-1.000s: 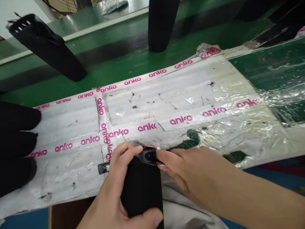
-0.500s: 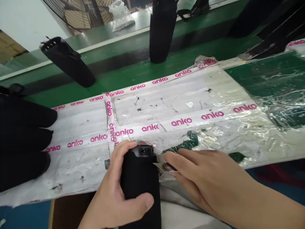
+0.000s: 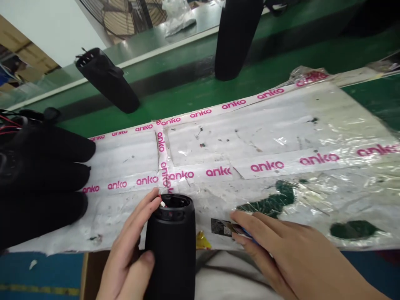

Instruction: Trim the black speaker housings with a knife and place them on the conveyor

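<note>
A black cloth-covered cylindrical speaker [image 3: 170, 258] stands almost upright at the table's front edge, its open top rim facing me. My left hand [image 3: 131, 250] grips its left side, the fingertips beside a red wire with a small white connector [image 3: 163, 203] at the rim. To the right, my right hand [image 3: 275, 246] pinches a small knife [image 3: 239, 230] with a thin metal blade and a bit of blue; most of its handle is hidden in the fingers. By the blade's tip is a black printed label [image 3: 220, 227]; whether they touch, I cannot tell.
Several black speakers [image 3: 56, 171] lie at the left, red wires at their far ends. Two more, one tilted [image 3: 108, 81] and one upright [image 3: 236, 41], stand on the green surface [image 3: 178, 93] beyond. Plastic sheeting with anko tape [image 3: 267, 166] covers the table. A fan [image 3: 125, 18] is behind.
The speaker has turned and tipped upright, so its open top now shows. My right hand with the knife has drawn away from it to the right. The whole view has shifted.
</note>
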The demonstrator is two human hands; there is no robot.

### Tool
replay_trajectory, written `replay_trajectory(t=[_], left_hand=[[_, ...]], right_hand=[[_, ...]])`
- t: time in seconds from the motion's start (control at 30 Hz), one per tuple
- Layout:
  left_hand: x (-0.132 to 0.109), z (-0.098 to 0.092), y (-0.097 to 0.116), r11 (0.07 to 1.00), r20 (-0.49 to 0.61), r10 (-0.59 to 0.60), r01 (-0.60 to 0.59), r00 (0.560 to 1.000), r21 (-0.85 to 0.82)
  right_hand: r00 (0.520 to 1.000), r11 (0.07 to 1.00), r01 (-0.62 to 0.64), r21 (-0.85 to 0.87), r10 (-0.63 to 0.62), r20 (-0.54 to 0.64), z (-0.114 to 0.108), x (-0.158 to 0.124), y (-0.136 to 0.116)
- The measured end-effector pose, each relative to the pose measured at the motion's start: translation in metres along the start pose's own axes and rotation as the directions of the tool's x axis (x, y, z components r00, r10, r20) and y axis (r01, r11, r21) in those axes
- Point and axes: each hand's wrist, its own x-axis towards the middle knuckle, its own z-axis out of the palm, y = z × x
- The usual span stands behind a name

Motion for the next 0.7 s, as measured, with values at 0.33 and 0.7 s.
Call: replay_trajectory(t=[0.33, 0.7], left_hand=[[0.012, 0.000, 0.006, 0.967, 0.153, -0.169, 0.194, 0.974, -0.164], [0.021, 0.056, 0.010, 0.963, 0.403, 0.123, -0.011, 0.907, -0.270]], right_hand=[[0.999, 0.997, 0.033, -0.074, -0.034, -0.004, -0.004, -0.002, -0.014], [0.997, 0.928, 0.072, -0.366, -0.056, 0.053, -0.045, -0.018, 0.001]])
